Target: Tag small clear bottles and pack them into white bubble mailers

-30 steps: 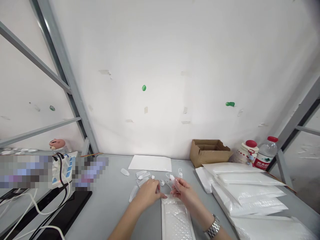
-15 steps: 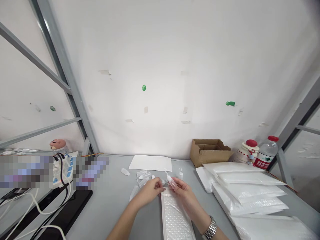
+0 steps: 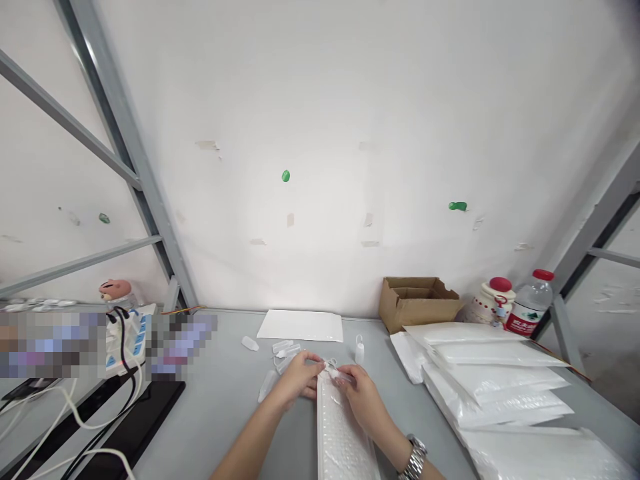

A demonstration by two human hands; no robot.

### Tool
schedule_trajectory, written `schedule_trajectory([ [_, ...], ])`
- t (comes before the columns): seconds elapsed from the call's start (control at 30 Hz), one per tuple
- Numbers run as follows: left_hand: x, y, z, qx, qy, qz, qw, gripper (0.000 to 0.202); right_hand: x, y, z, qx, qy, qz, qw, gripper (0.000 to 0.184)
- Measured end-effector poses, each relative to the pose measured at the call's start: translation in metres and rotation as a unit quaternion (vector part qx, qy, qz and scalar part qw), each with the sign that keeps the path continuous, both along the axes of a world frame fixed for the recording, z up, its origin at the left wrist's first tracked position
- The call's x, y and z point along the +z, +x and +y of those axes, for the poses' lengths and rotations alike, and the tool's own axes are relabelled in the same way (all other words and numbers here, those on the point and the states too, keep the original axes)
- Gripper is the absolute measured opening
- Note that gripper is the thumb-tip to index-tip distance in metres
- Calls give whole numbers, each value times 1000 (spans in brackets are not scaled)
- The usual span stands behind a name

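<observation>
A white bubble mailer (image 3: 345, 430) lies lengthwise in front of me, its far end between my hands. My left hand (image 3: 300, 380) is closed, thumb and fingers pinching the mailer's far left edge. In my right hand (image 3: 363, 395) is a small clear plastic bottle (image 3: 344, 377), lying low over the mailer's far end, its tip toward the left fingers. Whether it is partly inside the mailer I cannot tell. Another small bottle with a looped cap (image 3: 359, 350) stands just beyond my right hand. Several clear bottles (image 3: 283, 348) lie beyond and left of my left hand.
A white flat sheet (image 3: 300, 326) lies near the wall. At right are a stack of white mailers (image 3: 500, 393), an open cardboard box (image 3: 420, 307), a jar (image 3: 493, 300) and a red-capped water bottle (image 3: 533, 303). A power strip (image 3: 125, 340) with cables is at left.
My right hand has lowered the small bottle from a raised, tilted position down onto the mailer's far end. My left hand has shifted slightly and stays at the mailer's edge.
</observation>
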State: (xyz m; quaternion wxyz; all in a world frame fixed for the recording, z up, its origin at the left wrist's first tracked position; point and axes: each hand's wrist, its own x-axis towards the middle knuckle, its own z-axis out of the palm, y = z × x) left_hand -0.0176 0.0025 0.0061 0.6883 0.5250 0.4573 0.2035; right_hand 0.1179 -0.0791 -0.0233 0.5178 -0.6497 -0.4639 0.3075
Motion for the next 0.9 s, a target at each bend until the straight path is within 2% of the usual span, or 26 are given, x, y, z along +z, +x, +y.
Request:
schedule_trajectory([
  [0.2, 0, -1, 2, 5, -5, 12, 1000, 48, -3, 4, 4, -9, 4, 33, 999, 14],
  [0.33, -2, -1, 2, 29, 9, -5, 1000, 44, -2, 8, 0, 12, 24, -44, 999, 22],
  [0.4, -2, -1, 2, 33, 14, -13, 999, 44, -1, 12, -2, 32, 40, -80, 995, 17],
  [0.53, -2, -2, 3, 18, 18, -16, 1000, 48, 9, 17, -5, 52, 61, -74, 994, 10],
  [0.73, 1, 0, -3, -1, 15, -29, 999, 52, 33, 14, -7, 43, 99, -32, 994, 15],
  [0.9, 5, 4, -9, 8, -9, -50, 999, 52, 31, 11, -5, 4, 124, -21, 992, 16],
])
